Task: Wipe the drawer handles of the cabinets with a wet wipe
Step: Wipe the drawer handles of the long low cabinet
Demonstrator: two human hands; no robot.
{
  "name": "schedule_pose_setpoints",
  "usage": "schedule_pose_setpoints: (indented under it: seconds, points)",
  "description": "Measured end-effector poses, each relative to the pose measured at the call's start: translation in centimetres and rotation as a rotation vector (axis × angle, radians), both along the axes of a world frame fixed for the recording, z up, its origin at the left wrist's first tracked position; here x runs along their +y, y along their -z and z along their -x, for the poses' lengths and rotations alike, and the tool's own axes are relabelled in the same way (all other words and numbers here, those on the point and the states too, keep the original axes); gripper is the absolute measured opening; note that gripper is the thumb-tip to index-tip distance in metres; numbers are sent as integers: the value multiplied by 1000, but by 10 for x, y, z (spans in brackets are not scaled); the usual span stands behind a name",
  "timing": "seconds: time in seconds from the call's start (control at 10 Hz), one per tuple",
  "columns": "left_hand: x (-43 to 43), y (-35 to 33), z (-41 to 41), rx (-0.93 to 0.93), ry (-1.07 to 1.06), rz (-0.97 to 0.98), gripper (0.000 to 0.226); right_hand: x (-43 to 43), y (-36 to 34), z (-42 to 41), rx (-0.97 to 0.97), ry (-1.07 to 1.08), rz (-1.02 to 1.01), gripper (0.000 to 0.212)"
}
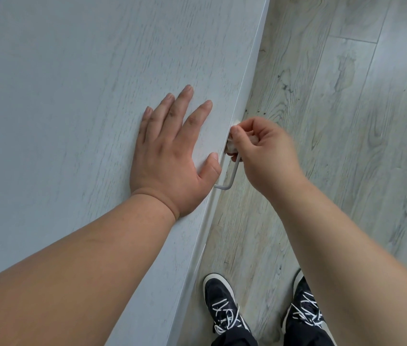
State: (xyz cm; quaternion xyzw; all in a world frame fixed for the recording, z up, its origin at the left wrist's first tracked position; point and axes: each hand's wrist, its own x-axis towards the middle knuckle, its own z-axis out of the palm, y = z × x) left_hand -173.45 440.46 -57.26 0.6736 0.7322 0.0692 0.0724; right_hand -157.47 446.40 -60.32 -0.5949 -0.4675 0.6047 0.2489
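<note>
The drawer handle (234, 174), a thin pale bar, juts from the cabinet front just under the edge of the cabinet top (72, 96). The right hand (265, 151) has its fingers curled tight on a crumpled white wet wipe (231, 146), which seems wrapped on the handle's far end, though blur hides the contact. Beside the handle, the left hand (170, 156) lies flat on the top, fingers straight and spread, thumb at the edge. Near the handle's other end, dark laced sneakers (222, 310) stand on the wood-grain floor (347, 121).
</note>
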Motion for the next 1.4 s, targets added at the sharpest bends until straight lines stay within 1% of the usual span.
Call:
schedule_pose_setpoints:
  seconds: [0.1, 0.2, 0.3, 0.4, 0.6, 0.7, 0.8, 0.9, 1.0, 1.1, 1.2, 1.3, 1.4]
  points:
    - [0, 0, 0, 1, 2, -1, 74, -3, 2, 0, 28, 32, 80, 14]
    - [0, 0, 0, -2, 2, -1, 74, 0, 0, 4, 168, 187, 280, 21]
    - [0, 1, 0, -4, 6, -5, 74, 6, 3, 10, 310, 326, 447, 21]
    - [0, 1, 0, -3, 9, -2, 74, 4, 8, 14, 348, 407, 495, 26]
    - [0, 1, 1, -16, 8, -22, 74, -21, 6, 25, 337, 580, 377, 15]
    - [0, 1, 1, -17, 9, -22, 73, -29, 6, 29, 290, 596, 343, 17]
    - [0, 1, 1, -16, 13, -19, 74, -29, 6, 31, 259, 574, 313, 18]
    - [0, 1, 1, -17, 15, -24, 74, -24, 9, 30, 203, 548, 265, 13]
    - [0, 2, 1, -15, 14, -26, 74, -22, 13, 25, -34, 382, 53, 7]
    - [-1, 2, 1, -10, 15, -18, 74, -15, 13, 16, -329, 50, -217, 15]
    - [-1, 2, 1, -10, 15, -11, 73, -6, 10, 10, -506, -175, -349, 18]
    - [0, 1, 1, -8, 13, -13, 73, -7, 11, 8, -480, -165, -373, 18]
    - [-1, 1, 0, -11, 12, -14, 73, -9, 15, 9, -385, -81, -251, 16]
